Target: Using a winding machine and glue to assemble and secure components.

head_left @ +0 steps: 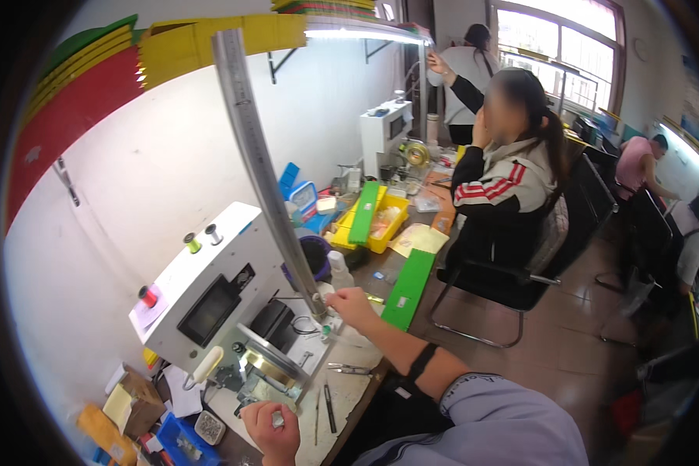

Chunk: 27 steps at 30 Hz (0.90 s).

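Observation:
My left hand [270, 435] is closed at the front of a white bench machine [248, 233]. A small silvery-white piece [277, 420] shows between its curled fingers; its kind is too small to tell. My right hand [352, 309] reaches across to the foot of an upright metal post [256, 147]. Its fingers are pinched together beside the post, and what they hold is too small to make out. Between my hands lie tweezers [349, 369] and a dark pen-like tool [329, 408] on the worktop. The machine's lit metal work head [268, 373] stands just beyond my left hand.
Coloured spools [192, 243] sit on the machine. A blue bin [185, 444] and a cardboard box [136, 400] stand at the left. Beyond my right hand are a white bottle [339, 270], a green strip [409, 291] and a yellow tray [388, 225]. A co-worker [509, 171] sits further along the bench.

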Motion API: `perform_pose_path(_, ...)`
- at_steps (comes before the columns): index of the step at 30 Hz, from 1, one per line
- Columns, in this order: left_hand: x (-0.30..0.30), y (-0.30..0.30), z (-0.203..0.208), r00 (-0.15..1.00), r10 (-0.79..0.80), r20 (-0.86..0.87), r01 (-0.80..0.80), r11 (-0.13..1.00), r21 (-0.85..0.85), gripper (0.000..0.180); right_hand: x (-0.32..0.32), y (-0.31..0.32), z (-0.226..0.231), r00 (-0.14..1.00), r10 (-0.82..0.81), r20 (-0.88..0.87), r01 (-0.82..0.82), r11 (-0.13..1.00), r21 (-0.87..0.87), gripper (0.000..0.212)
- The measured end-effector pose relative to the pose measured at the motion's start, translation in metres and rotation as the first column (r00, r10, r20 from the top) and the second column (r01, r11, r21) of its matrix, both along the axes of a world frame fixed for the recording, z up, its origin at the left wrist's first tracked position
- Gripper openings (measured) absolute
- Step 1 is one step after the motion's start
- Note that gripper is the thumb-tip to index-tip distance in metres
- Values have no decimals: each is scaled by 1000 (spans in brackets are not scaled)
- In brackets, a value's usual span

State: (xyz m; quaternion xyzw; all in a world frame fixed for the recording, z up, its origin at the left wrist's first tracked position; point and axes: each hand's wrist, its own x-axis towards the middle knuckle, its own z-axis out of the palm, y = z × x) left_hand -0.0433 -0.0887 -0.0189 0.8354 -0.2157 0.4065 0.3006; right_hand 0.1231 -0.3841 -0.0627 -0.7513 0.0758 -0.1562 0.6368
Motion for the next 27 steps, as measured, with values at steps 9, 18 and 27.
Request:
perform_pose_path(9,-42,70,31,833,-361,-419,282,929,-239,11,-18,-21,154,704,-117,701,38,991,127,11)
perform_pose_path(18,-72,88,37,758,-343,-554,207,933,-295,11,53,12,331,731,24,682,-251,939,235,23)
perform_pose_path(27,-75,92,40,757,-355,-548,182,921,-345,9,60,33,335,756,-29,654,-104,981,164,23)
